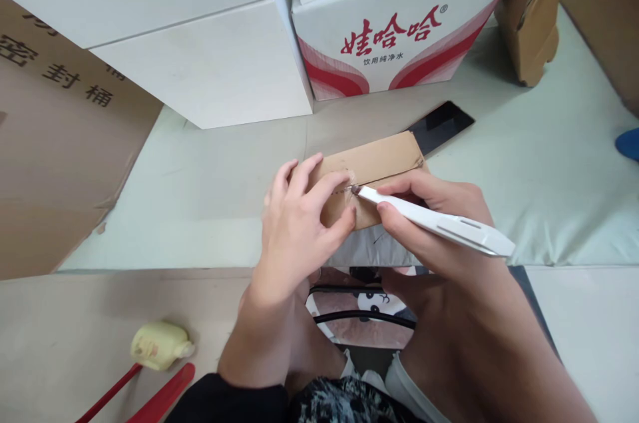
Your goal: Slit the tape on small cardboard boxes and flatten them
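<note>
A small brown cardboard box (372, 158) lies on the pale green surface, with clear tape (351, 178) wrinkled near its middle. My left hand (304, 216) grips the box's left part from above, fingertips along the far side and thumb near the tape. My right hand (434, 223) is closed round a white utility knife (424, 215). The metal tip of the knife touches the tape close to my left index finger and thumb. Behind the box's right end lies a glossy black flat rectangular object (444, 124).
White boxes (239, 70) and a white carton with red waves (399, 50) stand at the back. A large brown carton (54, 143) is at left. A torn cardboard piece (532, 30) and a blue object (629, 143) are at right. Below left lies a yellow bottle (160, 344).
</note>
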Available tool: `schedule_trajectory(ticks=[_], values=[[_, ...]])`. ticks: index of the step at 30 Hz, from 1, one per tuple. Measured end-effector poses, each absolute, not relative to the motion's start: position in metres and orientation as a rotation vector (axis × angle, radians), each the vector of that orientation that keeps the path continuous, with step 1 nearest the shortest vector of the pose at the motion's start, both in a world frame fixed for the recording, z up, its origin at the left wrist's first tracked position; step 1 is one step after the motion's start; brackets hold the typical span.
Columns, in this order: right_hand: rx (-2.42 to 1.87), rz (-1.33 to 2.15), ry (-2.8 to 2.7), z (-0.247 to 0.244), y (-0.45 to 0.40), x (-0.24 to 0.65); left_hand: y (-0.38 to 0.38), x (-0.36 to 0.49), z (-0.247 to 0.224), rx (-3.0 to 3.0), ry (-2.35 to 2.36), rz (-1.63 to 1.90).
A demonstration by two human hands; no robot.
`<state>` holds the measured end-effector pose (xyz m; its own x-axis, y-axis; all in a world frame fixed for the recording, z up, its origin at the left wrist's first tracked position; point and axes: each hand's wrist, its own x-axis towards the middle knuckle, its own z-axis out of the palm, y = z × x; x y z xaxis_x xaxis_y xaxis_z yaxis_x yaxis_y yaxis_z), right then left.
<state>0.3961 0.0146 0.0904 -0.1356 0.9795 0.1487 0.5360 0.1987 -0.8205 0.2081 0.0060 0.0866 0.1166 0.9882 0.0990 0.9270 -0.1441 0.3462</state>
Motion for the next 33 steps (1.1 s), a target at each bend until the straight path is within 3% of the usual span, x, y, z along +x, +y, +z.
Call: schedule_trajectory(ticks=[19,33], values=[[-1.369,0.877,-1.755,0.0877,0.0139,0.3965,0.0068,0.2074,0.0867,2.186,1.909,0.460],[-1.448,0.747,-1.704,0.0817,0.0152,0.3945,0.0062,0.2074,0.0860,2.195,1.907,0.462]])
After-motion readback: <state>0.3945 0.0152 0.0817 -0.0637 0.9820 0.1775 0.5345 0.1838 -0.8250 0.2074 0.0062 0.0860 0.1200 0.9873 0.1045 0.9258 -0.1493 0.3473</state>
